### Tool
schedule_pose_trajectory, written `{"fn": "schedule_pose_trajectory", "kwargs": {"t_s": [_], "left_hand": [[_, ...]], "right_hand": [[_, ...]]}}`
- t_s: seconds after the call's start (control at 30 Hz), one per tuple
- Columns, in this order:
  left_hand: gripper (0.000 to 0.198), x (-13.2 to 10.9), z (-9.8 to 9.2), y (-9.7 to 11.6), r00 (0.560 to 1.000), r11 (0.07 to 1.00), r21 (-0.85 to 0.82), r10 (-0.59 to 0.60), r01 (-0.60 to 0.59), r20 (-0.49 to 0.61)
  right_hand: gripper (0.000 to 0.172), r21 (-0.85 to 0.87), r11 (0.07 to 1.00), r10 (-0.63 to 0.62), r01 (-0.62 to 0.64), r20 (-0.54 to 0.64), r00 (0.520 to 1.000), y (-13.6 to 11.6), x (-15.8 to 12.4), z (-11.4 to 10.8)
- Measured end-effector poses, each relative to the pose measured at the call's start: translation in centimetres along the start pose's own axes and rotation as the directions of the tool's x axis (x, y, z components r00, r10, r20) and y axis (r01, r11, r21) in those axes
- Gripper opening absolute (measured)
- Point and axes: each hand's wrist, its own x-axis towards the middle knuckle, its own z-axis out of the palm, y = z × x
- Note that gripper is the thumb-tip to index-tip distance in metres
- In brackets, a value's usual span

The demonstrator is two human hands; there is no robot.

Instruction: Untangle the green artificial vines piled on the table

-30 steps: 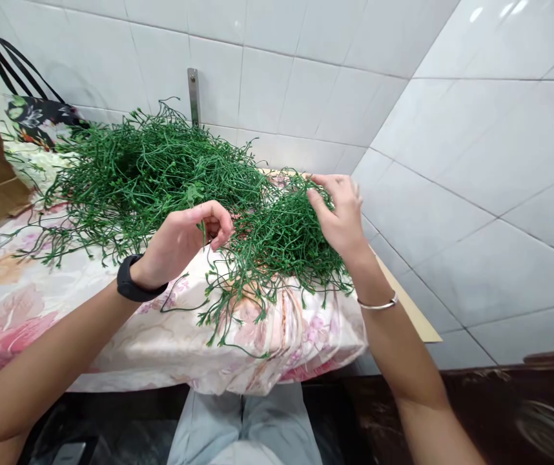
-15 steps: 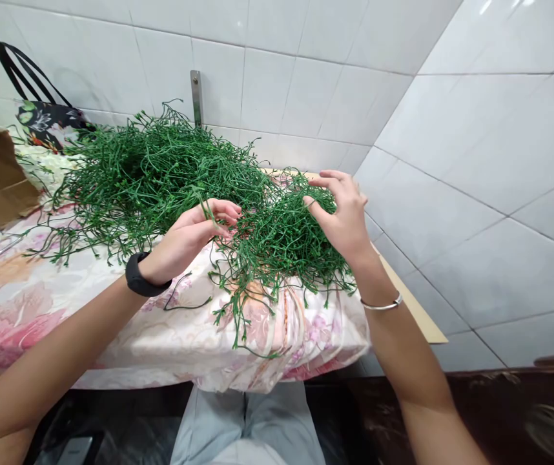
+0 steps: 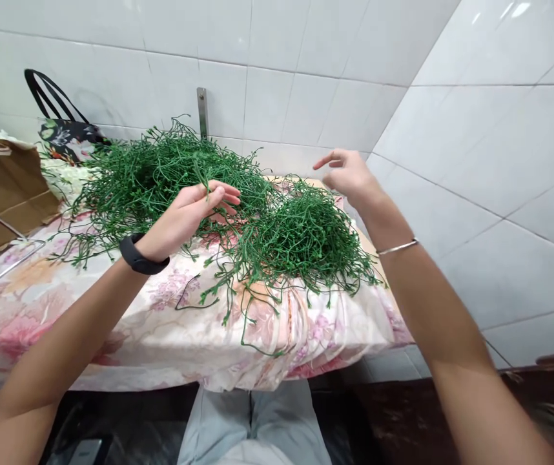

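Between the thumb and fingers of my left hand (image 3: pixel 204 203) a thin green plastic flower stem (image 3: pixel 202 171) is pinched, its tip rising blurred above the hand. Behind that hand spreads a large tangled heap of green stems (image 3: pixel 161 161). A smaller pile of the same stems (image 3: pixel 310 236) lies to the right, with loose ends trailing toward the table's front. Above the far right side of this pile, my right hand (image 3: pixel 347 174) hangs in the air, slightly blurred. Its index finger reaches out, apart from the thumb, and I see nothing in it.
A floral cloth (image 3: pixel 151 336) covers the table. At the left are a brown cardboard box (image 3: pixel 6 200), a bent metal wire frame (image 3: pixel 15 239) and pale flowers (image 3: pixel 71 177). A dark floral bag (image 3: pixel 71 135) stands behind them, near the tiled wall (image 3: pixel 277 97) with its metal bracket (image 3: pixel 202 113).
My right hand has lifted up and away from the smaller pile, where its fingers were among the stems. My left hand stays nearly in place, still pinching a stem. The view has shifted slightly.
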Motion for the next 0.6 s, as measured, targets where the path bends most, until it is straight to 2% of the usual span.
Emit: {"fn": "schedule_pose_trajectory", "kwargs": {"t_s": [0.1,0.13,0.2,0.3,0.37,0.4,0.47,0.53,0.6], "left_hand": [[0.03,1.4,-0.6,2.2,0.996,0.996,-0.011,0.083,-0.084,-0.012],[0.029,2.0,-0.7,3.1,0.993,0.993,-0.006,0.117,-0.117,-0.004],[0.028,3.0,-0.9,5.1,0.972,0.972,0.015,0.233,-0.234,0.019],[0.026,3.9,-0.5,7.6,0.904,0.914,0.042,0.406,-0.404,-0.131],[0.023,3.9,0.0,8.7,0.84,0.865,0.025,0.494,-0.502,-0.223],[0.023,3.7,0.3,9.0,0.825,0.851,0.004,0.511,-0.526,-0.24],[0.024,3.3,0.6,9.3,0.841,0.858,-0.03,0.495,-0.512,-0.219],[0.022,2.8,0.3,9.3,0.868,0.882,0.014,0.467,-0.471,-0.171],[0.019,2.3,-0.6,9.3,0.852,0.863,0.145,0.502,-0.484,-0.148]], "right_hand": [[0.025,0.186,0.977,-0.111,0.099,0.052,0.992,-3.1,0.0,-1.1],[0.02,0.285,0.949,-0.176,0.137,0.117,0.977,-4.3,-0.3,-1.4],[0.004,0.447,0.885,-0.26,0.132,0.238,0.936,-6.6,-1.5,-1.5],[0.014,0.564,0.817,-0.335,0.123,0.29,0.896,-9.3,-3.7,-1.1],[0.016,0.565,0.801,-0.396,0.2,0.247,0.884,-10.2,-4.9,-0.9],[0.016,0.543,0.799,-0.426,0.259,0.207,0.881,-10.5,-5.3,-0.8],[0.019,0.46,0.799,-0.479,0.387,0.098,0.872,-10.5,-5.7,-1.1],[0.022,0.353,0.795,-0.527,0.494,-0.002,0.85,-10.3,-5.8,-1.8],[0.022,0.273,0.786,-0.565,0.554,-0.045,0.824,-9.9,-5.5,-2.6]]}}
